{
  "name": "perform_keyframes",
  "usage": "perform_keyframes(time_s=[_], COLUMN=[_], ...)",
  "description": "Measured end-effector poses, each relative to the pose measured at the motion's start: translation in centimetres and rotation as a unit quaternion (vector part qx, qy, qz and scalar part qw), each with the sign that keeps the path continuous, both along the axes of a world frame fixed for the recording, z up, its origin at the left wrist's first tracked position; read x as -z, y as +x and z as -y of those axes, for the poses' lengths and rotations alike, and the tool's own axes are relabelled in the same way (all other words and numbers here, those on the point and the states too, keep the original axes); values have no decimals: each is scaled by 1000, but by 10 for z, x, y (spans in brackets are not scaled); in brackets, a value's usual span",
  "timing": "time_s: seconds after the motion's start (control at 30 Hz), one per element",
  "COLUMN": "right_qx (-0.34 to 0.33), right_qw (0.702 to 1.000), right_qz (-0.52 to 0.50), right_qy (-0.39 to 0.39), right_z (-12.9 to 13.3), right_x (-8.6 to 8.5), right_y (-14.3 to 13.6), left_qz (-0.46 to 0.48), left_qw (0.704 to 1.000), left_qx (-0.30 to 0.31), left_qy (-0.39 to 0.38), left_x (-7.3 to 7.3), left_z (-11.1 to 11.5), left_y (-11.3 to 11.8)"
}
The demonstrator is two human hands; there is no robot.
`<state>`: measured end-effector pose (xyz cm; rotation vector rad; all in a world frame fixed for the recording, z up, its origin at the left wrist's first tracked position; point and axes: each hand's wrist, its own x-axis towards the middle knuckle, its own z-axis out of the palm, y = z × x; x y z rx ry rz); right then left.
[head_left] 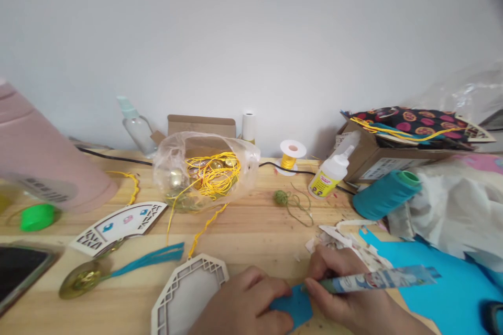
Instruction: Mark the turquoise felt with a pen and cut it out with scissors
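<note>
My right hand [340, 285] is closed around a pen [377, 280] with a pale patterned barrel. Its tip points left and meets a small blue piece of paper or felt [298, 310]. My left hand [247, 301] grips that piece from the left, its fingers bent over the edge. Partly under my left hand lies an octagonal wooden frame [167, 293] with lattice corners and a yellow cord [206, 227]. A larger blue sheet [440, 282] with cut edges spreads on the right, beside paper scraps [334, 235].
Behind are a plastic bag [167, 154] of yellow cord and bells, a spool [293, 149], a glue bottle [328, 175] and a blue thread cone [381, 196]. Leftward sit a fan-shaped ornament [121, 220], blue tassel [151, 259], pink tumbler [51, 152] and phone [19, 272]. A filled box [361, 154] stands right.
</note>
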<state>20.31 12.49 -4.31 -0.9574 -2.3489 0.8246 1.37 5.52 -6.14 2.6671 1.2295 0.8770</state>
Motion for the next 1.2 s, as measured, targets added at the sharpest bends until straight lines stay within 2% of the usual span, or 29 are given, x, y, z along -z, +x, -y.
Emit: perform_keyframes(time_s=[0.33,0.63,0.77,1.0,1.2], right_qx=[8,24,23,21,18], right_qw=[1000,999,1000,1000,999], right_qz=[14,18,19,15,39], right_qy=[12,29,9,5,25], right_z=[1,2,2,2,2], right_x=[-2,-8,-11,-10,-10], right_y=[1,-1,-2,0,0], left_qz=[-9,-8,-12,-10,-24], left_qw=[1000,999,999,1000,999], left_qx=[4,17,19,17,20], left_qy=[-24,-26,-35,-16,-37], left_x=[-6,-6,-5,-4,-5], left_z=[1,0,-1,-1,0], left_y=[-2,-4,-3,-2,-3])
